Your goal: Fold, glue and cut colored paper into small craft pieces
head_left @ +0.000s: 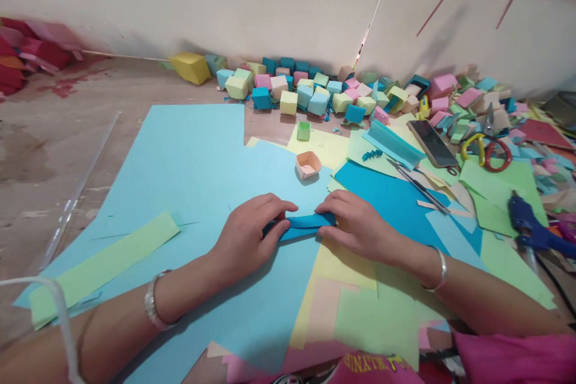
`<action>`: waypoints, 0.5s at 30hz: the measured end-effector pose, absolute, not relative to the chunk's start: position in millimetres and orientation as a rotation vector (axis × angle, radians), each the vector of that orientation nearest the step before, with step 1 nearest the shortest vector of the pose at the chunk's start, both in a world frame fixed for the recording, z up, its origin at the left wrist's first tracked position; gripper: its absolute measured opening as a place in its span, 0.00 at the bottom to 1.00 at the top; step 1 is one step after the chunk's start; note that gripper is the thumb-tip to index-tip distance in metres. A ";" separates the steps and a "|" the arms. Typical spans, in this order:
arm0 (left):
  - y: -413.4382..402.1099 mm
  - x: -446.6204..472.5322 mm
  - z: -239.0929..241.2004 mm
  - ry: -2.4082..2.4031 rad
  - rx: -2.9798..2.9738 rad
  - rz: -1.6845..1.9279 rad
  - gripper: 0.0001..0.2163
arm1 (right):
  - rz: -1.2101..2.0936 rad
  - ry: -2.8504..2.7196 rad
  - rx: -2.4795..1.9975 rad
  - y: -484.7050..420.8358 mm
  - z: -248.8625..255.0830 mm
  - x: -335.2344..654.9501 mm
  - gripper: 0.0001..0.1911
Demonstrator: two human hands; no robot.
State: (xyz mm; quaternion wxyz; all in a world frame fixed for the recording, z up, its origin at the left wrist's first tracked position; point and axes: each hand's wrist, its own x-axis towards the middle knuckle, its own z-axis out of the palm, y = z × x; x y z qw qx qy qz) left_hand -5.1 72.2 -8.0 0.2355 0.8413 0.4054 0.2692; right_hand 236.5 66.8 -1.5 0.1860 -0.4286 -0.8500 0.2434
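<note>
A folded strip of dark blue paper (302, 227) stretches between my two hands over the light blue sheet (193, 162). My left hand (252, 229) pinches its left end between thumb and fingers. At the other end my right hand (355, 222) grips the strip in the same way. Just beyond my hands stands a small open peach paper box (308, 165). Farther back is a smaller green paper box (303, 131). To the left of my left hand lies a light green paper strip (108, 264).
Several coloured paper cubes (288, 102) line the wall. On the right are a phone (432, 143), scissors (488, 153), a craft knife (418, 186) and a blue glue gun (533, 225). A clear ruler (81, 192) lies left; a white cable (60, 306) crosses my left forearm.
</note>
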 end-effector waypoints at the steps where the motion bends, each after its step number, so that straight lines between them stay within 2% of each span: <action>1: 71.5 -5.3 -6.7 1.107 2.298 0.753 0.10 | 0.715 -2.380 -1.206 67.1 -0.5 237.0 0.12; 3: 70.4 -5.6 -4.3 1.108 2.270 0.767 0.10 | 0.761 -2.346 -1.217 67.8 0.9 237.8 0.14; 8: 69.4 -5.4 -2.4 1.126 2.248 0.723 0.11 | 0.914 -2.220 -1.233 68.3 0.7 236.6 0.04; 15: 71.1 -6.1 -0.6 1.125 2.162 0.587 0.10 | 0.990 -2.125 -1.295 64.4 4.6 231.8 0.04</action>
